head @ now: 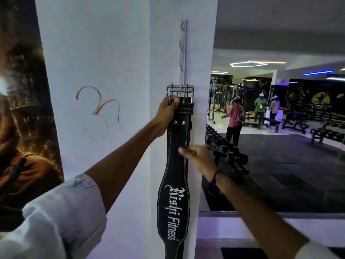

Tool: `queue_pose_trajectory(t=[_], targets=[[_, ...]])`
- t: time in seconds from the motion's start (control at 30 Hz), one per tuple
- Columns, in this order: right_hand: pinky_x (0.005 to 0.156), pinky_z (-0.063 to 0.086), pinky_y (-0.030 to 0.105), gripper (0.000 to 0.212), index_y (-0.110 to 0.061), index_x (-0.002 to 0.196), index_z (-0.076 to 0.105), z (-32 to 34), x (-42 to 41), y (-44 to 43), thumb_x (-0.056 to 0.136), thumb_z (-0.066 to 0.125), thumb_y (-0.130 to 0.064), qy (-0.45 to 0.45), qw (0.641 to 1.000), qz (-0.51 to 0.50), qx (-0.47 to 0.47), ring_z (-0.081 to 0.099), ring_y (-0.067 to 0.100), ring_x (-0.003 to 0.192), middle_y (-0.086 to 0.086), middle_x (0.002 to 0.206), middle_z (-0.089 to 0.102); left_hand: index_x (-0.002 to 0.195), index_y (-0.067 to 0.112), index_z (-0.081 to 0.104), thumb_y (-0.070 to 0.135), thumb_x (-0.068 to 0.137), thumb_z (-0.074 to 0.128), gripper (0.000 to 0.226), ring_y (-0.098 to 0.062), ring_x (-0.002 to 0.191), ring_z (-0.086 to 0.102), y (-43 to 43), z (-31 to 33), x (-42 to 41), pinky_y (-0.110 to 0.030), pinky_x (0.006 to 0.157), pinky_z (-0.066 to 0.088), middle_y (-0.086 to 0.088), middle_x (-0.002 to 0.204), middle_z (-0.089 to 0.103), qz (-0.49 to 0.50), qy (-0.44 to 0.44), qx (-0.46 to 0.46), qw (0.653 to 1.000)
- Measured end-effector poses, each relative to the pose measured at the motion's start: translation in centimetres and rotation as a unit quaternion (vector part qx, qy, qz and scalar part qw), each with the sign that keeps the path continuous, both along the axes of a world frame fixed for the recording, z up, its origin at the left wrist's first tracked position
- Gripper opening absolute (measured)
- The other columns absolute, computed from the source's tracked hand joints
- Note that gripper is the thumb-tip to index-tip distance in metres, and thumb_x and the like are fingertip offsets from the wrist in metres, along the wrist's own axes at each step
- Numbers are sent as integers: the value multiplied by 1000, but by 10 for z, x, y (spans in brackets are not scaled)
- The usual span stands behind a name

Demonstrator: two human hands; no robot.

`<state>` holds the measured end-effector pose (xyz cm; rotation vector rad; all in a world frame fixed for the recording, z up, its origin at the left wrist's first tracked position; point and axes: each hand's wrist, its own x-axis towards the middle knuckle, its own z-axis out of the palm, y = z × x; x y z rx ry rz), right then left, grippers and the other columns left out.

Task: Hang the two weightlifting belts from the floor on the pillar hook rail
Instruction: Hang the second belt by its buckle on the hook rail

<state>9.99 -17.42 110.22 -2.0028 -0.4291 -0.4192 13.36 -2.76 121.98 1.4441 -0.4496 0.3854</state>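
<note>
Belt: a black leather weightlifting belt (176, 176) hangs straight down the narrow face of the white pillar (112, 53), its wide back panel low in view.
Lettering: white letters run down the wide panel, reading "Rishi Fitness", the first word in a gothic script and the second in plain type.
Buckle: the steel double-prong buckle (180, 94) sits at the belt's top end, right at the bottom of the hook rail; I cannot tell whether it is caught on a hook.
Hook rail: a slim vertical metal rail (183, 51) is fixed to the pillar, with small hooks along it, bare above the buckle.
My left hand: my left hand (167, 114) is clamped on the belt just below the buckle, fingers wrapped around the strap's left edge.
My right hand: my right hand (197, 157) is loose and holds nothing, fingers spread beside the belt's right edge, slightly blurred.
Wall mark: an orange scrawl (99, 109) is drawn on the pillar's broad face; I cannot read it as words.
Mirror: the mirror (280, 146) to the right shows dumbbell racks and people in the gym.
</note>
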Motion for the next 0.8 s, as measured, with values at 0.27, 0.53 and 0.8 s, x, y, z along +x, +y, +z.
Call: queue_pose_trajectory(t=[0.27, 0.53, 0.8], targets=[[52, 50, 24, 24, -12, 93, 68, 100, 27, 0, 93, 66, -36, -14, 993, 20, 111, 61, 11, 57, -3, 74, 65, 90, 20, 51, 22, 103, 51, 14, -16, 76, 57, 7, 11, 7, -27, 68, 52, -4, 88, 57, -13, -6, -23, 1000], [70, 58, 57, 28, -14, 72, 57, -32, 0, 23, 85, 75, -31, 41, 998, 42, 8, 54, 17, 64, -10, 61, 51, 90, 21, 51, 22, 104, 51, 14, -7, 60, 55, 28, 22, 8, -21, 55, 48, 5, 74, 54, 7, 7, -52, 999], [52, 53, 25, 37, -18, 120, 60, 91, 9, 29, 90, 69, -37, -19, 984, 18, 174, 63, 12, 63, 0, 97, 69, 91, 21, 53, 24, 104, 52, 13, -6, 65, 56, 34, 10, 3, -19, 60, 48, 5, 79, 58, -12, -28, -2, 1000]])
